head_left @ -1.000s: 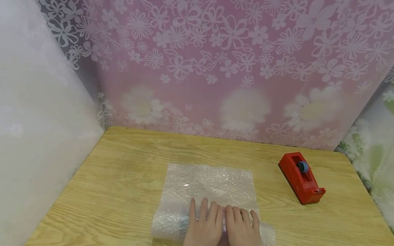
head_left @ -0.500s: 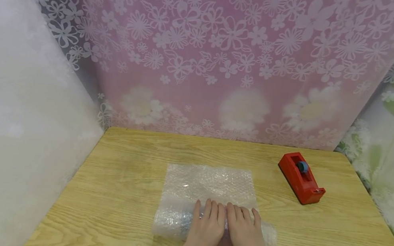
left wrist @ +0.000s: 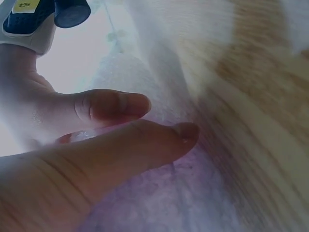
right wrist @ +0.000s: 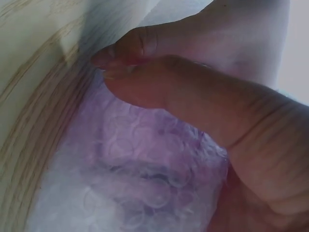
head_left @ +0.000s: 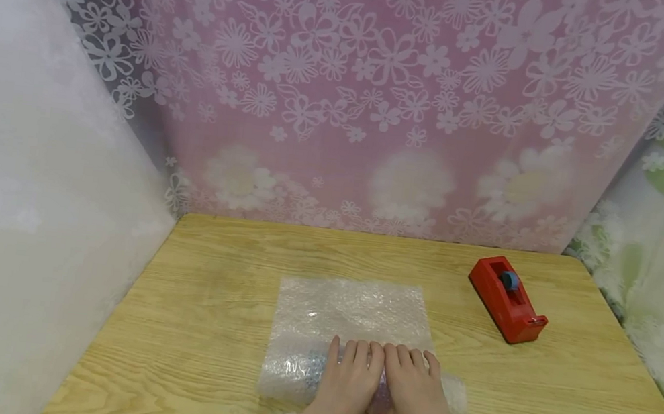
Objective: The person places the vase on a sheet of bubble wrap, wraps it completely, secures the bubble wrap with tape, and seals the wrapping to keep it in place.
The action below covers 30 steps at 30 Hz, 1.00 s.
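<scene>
A sheet of clear bubble wrap (head_left: 352, 307) lies on the table, its near part rolled around something purple and blue. In the head view my left hand (head_left: 348, 384) and right hand (head_left: 416, 392) sit side by side on this bubble-wrapped roll (head_left: 289, 372), fingers bent over its far side. Both thumbs press its near side: the left thumb (left wrist: 140, 147) shows large in the left wrist view, the right thumb (right wrist: 188, 96) in the right wrist view. Through the bubbles a purple object (right wrist: 140, 133) shows; its kind is hidden by the wrap.
A red tape dispenser (head_left: 507, 303) with a blue roll of tape stands at the right rear of the wooden table (head_left: 206, 302). Behind the table hangs a pink flowered curtain (head_left: 341, 120), with pale curtains at both sides.
My left hand has shifted slightly right, closer to the right hand, and its fingers bend more over the roll. The roll and the flat bubble wrap have barely moved.
</scene>
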Tool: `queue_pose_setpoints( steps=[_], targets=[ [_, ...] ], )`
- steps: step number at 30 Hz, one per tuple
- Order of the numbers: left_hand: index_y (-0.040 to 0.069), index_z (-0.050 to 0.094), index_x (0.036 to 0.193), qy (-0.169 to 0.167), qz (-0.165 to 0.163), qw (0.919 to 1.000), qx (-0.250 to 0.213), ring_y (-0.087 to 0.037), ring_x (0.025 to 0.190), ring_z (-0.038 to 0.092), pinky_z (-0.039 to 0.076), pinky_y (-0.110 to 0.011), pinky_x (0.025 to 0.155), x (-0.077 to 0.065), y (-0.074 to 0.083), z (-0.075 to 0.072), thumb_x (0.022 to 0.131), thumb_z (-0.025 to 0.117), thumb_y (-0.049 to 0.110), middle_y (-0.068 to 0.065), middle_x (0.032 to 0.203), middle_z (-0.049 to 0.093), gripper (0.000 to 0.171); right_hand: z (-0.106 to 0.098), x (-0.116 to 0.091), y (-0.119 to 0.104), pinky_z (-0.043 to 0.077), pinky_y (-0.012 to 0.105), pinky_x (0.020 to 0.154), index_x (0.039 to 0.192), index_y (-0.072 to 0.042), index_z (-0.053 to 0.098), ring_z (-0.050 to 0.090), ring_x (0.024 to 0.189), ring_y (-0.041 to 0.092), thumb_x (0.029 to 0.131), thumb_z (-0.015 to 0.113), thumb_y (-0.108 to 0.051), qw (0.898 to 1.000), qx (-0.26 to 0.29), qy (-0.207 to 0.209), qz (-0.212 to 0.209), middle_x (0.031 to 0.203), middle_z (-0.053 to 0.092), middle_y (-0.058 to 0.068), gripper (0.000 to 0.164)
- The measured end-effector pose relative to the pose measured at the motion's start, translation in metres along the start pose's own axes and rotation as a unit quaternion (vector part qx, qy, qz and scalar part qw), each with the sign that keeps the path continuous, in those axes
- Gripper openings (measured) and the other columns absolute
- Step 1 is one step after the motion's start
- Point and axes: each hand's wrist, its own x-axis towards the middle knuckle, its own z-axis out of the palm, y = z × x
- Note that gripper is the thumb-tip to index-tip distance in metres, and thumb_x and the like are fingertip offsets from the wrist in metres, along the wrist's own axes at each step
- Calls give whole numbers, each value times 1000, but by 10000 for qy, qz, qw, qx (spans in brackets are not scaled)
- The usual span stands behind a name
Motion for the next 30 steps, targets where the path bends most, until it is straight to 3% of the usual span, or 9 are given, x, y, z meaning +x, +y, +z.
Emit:
queue_pose_setpoints(
  steps=[5,12,24,30],
  targets=[
    [6,58,118,-538,35,9984,-155,-23,94,62,52,-49,89,2,-1,-6,60,89,33,-8,101,62,72,-3,1,-1,36,63,95,112,-7,54,55,101,35,43,92,-31,9998,106,-186,59,99,57,7,82],
    [9,53,123,-1364,-63,9900,-352,-23,100,60,50,-50,92,1,-2,-13,54,90,55,-7,106,61,90,-8,2,-2,38,60,91,107,-10,54,54,95,31,41,91,-29,9985,274,-479,22,95,54,4,78],
    [11,51,124,-1750,-110,9835,-442,-22,101,61,49,-49,91,-1,-3,-17,54,89,58,-6,108,62,93,-12,3,-4,38,58,88,106,-10,53,54,92,30,40,93,-36,9969,163,-774,-20,94,54,5,81],
    [10,51,121,-1748,-96,9825,-629,-22,95,62,50,-47,88,-3,-5,-18,51,90,55,-5,103,62,92,-14,4,-3,39,59,86,106,-9,53,55,89,30,39,92,-38,9952,217,-952,-87,92,54,5,82]
  ],
)
